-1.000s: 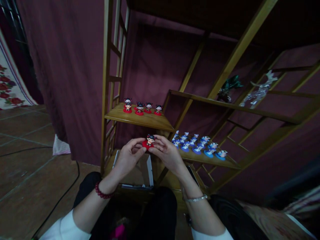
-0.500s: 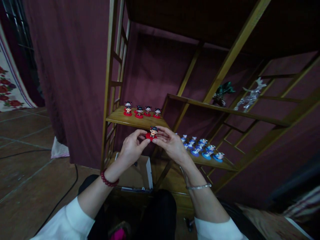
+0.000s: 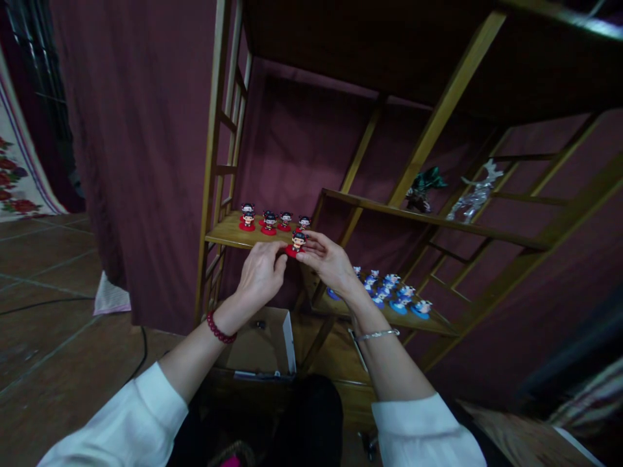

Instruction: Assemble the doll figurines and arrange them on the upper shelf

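A small figurine (image 3: pixel 297 242) with black hair buns and a red round base is held upright at the front edge of the upper left shelf (image 3: pixel 224 235). My right hand (image 3: pixel 329 261) grips it from the right, thumb at the base and fingers behind. From the left, the closed fingertips of my left hand (image 3: pixel 263 271) pinch the rim of the base. Just behind, on the shelf, stand several similar red-based figurines (image 3: pixel 269 224); the rightmost is partly covered by the held one.
Several blue-based figurines (image 3: pixel 389 292) stand on the lower right shelf. Above them, a green ornament (image 3: pixel 426 188) and a clear deer-like ornament (image 3: pixel 476 193) occupy another shelf. An open cardboard box (image 3: pixel 257 347) lies below my hands. Wooden posts (image 3: pixel 214 162) frame the left side.
Both hands have raised the figurine slightly, up toward the shelf and its row of red-based figurines. The camera view has shifted a little.
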Demonstrator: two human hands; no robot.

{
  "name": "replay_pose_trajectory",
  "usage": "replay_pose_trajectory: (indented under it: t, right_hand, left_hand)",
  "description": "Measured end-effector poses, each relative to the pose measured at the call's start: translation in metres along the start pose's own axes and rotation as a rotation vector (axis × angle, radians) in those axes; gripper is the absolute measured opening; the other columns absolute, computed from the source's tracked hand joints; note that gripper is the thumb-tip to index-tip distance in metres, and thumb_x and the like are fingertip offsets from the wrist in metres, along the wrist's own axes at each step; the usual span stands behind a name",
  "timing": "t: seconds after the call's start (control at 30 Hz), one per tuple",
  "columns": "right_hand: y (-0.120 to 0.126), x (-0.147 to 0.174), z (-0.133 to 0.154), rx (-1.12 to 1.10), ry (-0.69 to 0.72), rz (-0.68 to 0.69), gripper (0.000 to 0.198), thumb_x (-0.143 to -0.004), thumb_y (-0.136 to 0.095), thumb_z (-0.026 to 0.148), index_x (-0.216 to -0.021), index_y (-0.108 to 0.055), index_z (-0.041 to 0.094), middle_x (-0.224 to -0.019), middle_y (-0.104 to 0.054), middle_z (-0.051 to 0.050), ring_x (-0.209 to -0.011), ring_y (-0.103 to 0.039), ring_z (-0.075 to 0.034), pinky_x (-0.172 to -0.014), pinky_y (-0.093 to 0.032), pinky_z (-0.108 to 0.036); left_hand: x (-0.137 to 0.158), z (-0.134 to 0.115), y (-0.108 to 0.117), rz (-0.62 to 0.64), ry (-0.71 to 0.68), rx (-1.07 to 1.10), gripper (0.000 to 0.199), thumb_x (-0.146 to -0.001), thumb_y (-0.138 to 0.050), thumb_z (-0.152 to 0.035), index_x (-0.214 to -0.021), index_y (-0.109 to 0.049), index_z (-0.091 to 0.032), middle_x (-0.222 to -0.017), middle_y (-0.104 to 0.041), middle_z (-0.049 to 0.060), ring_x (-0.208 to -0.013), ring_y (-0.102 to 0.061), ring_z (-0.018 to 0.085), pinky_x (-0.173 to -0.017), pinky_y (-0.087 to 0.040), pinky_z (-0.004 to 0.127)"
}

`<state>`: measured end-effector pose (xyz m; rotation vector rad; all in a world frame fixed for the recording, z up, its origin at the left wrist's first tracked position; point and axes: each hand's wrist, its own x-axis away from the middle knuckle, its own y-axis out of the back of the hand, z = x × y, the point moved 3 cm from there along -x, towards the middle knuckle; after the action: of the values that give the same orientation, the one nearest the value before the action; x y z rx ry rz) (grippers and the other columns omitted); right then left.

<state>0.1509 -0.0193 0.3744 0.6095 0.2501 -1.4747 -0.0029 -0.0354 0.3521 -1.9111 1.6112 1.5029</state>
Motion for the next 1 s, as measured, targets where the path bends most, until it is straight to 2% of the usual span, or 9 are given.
replay_pose_trajectory:
  t: [0.2, 0.33, 0.53, 0.67, 1.0]
  right_hand:
    - [0.001, -0.016, -0.006, 0.032, 0.005, 0.005, 0.055, -0.057, -0.075, 0.028, -0.109, -0.056, 0.021, -0.091, -0.063, -0.003, -0.089, -0.061, -0.017, -0.087, -0.049, -0.036]
    - [0.005, -0.029, -0.015, 0.093, -0.004, 0.0, 0.061, -0.06, -0.072, 0.024, -0.118, -0.052, 0.022, -0.087, -0.062, -0.001, -0.085, -0.061, -0.015, -0.087, -0.048, -0.036]
    - [0.009, -0.045, -0.024, 0.227, -0.046, -0.043, 0.078, -0.061, -0.067, 0.014, -0.133, -0.039, 0.021, -0.08, -0.059, 0.002, -0.079, -0.06, -0.014, -0.089, -0.048, -0.036]
    - [0.009, -0.05, -0.026, 0.296, -0.062, -0.03, 0.084, -0.063, -0.065, 0.01, -0.139, -0.03, 0.024, -0.075, -0.058, 0.003, -0.076, -0.061, -0.014, -0.087, -0.049, -0.037]
    - [0.016, -0.062, -0.036, 0.337, -0.036, 0.005, 0.084, -0.063, -0.064, 0.01, -0.138, -0.031, 0.029, -0.079, -0.059, 0.003, -0.073, -0.06, -0.013, -0.088, -0.047, -0.037]
  left_hand:
    - [-0.014, 0.005, -0.004, 0.055, -0.06, -0.103, 0.03, -0.083, -0.039, -0.013, -0.106, -0.059, -0.013, -0.104, -0.064, 0.012, -0.102, -0.053, 0.023, -0.093, -0.042, 0.037]
    - [-0.023, 0.011, -0.01, 0.11, -0.086, -0.158, 0.034, -0.083, -0.038, -0.012, -0.111, -0.058, -0.014, -0.11, -0.063, 0.011, -0.112, -0.051, 0.022, -0.098, -0.038, 0.036]
    - [-0.029, 0.013, -0.018, 0.262, -0.154, -0.195, 0.04, -0.088, -0.038, -0.033, -0.117, -0.055, -0.011, -0.119, -0.06, 0.014, -0.123, -0.043, 0.027, -0.106, -0.025, 0.042]
    - [-0.029, 0.015, -0.022, 0.299, -0.175, -0.212, 0.044, -0.089, -0.036, -0.037, -0.12, -0.053, -0.011, -0.125, -0.056, 0.015, -0.124, -0.043, 0.026, -0.107, -0.02, 0.043]
    - [-0.034, 0.016, -0.031, 0.32, -0.162, -0.291, 0.046, -0.089, -0.036, -0.04, -0.119, -0.054, -0.012, -0.125, -0.056, 0.014, -0.122, -0.045, 0.024, -0.105, -0.023, 0.04]
